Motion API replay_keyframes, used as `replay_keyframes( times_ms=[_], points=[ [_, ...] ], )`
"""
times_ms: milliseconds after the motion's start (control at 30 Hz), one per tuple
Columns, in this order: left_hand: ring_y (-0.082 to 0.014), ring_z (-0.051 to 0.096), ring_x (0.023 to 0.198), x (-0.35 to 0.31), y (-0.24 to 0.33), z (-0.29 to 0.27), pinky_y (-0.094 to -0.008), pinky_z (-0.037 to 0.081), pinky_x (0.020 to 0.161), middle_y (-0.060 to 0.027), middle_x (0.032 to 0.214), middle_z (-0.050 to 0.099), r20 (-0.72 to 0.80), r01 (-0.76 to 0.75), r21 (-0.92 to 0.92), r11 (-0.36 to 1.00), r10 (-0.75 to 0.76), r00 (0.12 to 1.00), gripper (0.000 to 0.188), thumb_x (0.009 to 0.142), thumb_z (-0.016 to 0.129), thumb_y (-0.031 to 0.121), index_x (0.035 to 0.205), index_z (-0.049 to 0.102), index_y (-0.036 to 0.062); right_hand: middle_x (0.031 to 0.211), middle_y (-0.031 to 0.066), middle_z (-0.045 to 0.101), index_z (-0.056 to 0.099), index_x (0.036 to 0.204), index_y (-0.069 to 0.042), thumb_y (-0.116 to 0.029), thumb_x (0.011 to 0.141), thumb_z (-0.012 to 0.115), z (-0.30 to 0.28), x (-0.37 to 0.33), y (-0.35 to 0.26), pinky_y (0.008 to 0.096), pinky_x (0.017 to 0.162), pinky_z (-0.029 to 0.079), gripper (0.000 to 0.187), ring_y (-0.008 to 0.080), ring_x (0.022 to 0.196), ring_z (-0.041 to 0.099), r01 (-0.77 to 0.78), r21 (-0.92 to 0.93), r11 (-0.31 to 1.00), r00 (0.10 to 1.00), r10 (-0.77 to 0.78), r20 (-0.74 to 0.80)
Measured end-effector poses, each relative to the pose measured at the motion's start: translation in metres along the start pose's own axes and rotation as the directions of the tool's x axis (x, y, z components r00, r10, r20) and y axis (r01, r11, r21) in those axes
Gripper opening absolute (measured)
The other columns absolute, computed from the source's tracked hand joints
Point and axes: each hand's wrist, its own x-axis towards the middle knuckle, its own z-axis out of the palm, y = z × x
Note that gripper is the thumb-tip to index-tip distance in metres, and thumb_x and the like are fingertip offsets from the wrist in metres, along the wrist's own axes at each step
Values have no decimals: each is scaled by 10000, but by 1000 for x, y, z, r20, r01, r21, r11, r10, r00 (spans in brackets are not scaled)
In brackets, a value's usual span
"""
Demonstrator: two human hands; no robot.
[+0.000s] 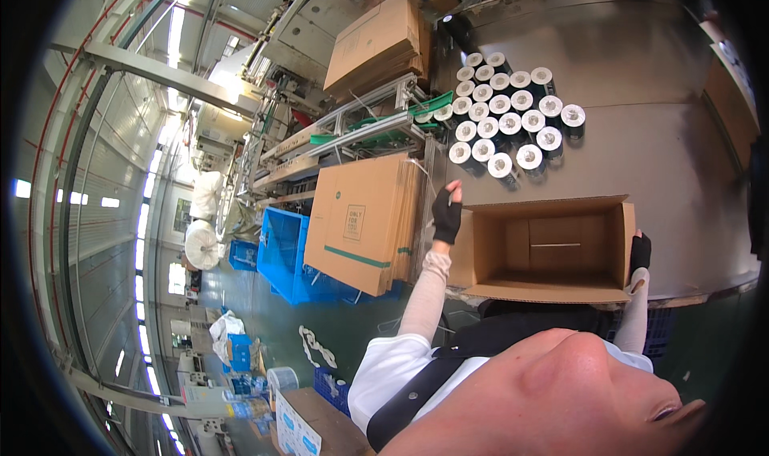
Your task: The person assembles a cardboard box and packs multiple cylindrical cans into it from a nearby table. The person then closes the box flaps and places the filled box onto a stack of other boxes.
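An open cardboard box lies at the table's near edge in front of me, its inside facing up with nothing in it. My left hand, in a black fingerless glove, is by the box's left end. Its fingers are curled together, and anything in them is hidden. My right hand, gloved the same way, is against the outside of the box's right end; most of its fingers are out of sight. Beyond the box stand several dark cans with white round tops, grouped upright.
The metal table carries the cans and box. A conveyor with green guides meets its left side. Flattened cartons are stacked left of my left hand, with more cartons farther off. A blue crate stands beside the nearer stack.
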Motion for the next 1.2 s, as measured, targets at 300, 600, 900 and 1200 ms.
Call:
replay_keyframes(
  times_ms=[300, 600, 900, 1200],
  points=[
    [-300, 483, 1175, -26, 67, 36, -383, 371, 978, -173, 1267, 509, 646, -153, 625, 765, -397, 653, 743, 731, 616, 558, 1288, 475, 86, 886, 172, 627, 565, 982, -12, -249, 844, 535, -26, -7, -84, 395, 803, 457, 277, 347, 884, 595, 13, -457, 890, 995, -55, -79],
    [-404, 90, 1376, -96, -2, 64, -535, 78, 1089, -238, 1480, 119, 603, -303, 723, 621, -352, 716, 954, 749, 612, 534, 1454, 120, 121, 1212, 211, 494, 529, 1151, -32, -426, 606, 736, -25, -24, -270, 487, 1013, 287, 704, 362, 1187, 410, 815, -172, 554, 504, -529, 683],
    [-397, 125, 1370, -119, 23, 74, -532, 110, 1084, -213, 1482, 147, 490, -222, 797, 561, -387, 782, 925, 750, 649, 420, 1449, 129, 108, 1295, 270, 404, 481, 1216, -40, -269, 536, 791, 14, -20, -188, 599, 1037, 190, 781, 413, 1269, 316, 939, -90, 332, 290, -622, 728],
    [-400, 177, 1353, -124, 10, 88, -533, 153, 1072, -215, 1470, 185, 415, -188, 810, 555, -316, 853, 893, 732, 656, 305, 1437, 160, 72, 1273, 237, 458, 559, 1108, -31, -177, 580, 730, 20, -1, -185, 561, 1063, 200, 574, 390, 1256, 360, 872, 52, 488, 353, -697, 625]
  ],
)
